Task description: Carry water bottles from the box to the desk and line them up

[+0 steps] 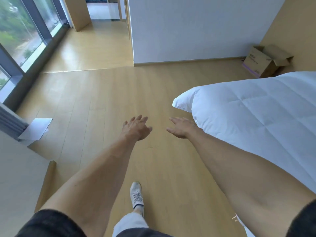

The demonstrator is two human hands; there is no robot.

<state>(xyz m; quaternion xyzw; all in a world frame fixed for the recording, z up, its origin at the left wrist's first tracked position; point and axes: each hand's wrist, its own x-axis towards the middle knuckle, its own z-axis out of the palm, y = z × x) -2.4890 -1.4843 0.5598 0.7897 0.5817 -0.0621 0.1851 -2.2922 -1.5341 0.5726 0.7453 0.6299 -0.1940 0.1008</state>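
Head view, read from left to right. At the far left, a tall window [20, 36] with dark frames ran along the wall, and below it a grey curtain [10, 120] hung beside a white sheet of paper [36, 128] lying on a pale surface [18, 170] at the lower left corner. The wooden floor [102, 100] filled the middle of the view.

The left hand [136, 128] was stretched forward over the floor, its fingers [139, 118] spread and loosely bent, holding nothing. Below and between the two bare forearms, one foot in a light grey laced shoe [136, 194] stood on the floor. The right hand [182, 128] was likewise extended, palm down, its fingers [174, 120] straight and apart, holding nothing; it lay just beside the corner of the white quilted duvet [248, 113] that covered the bed at the right. Both upper arms bore dark short sleeves [51, 223].

Behind, a white partition wall [188, 28] rose from the floor. At the far right, well apart from both hands, the open cardboard box [261, 63] stood on the floor against the tan wall, its flaps turned outward; its contents could not be seen, and no water bottles were visible.
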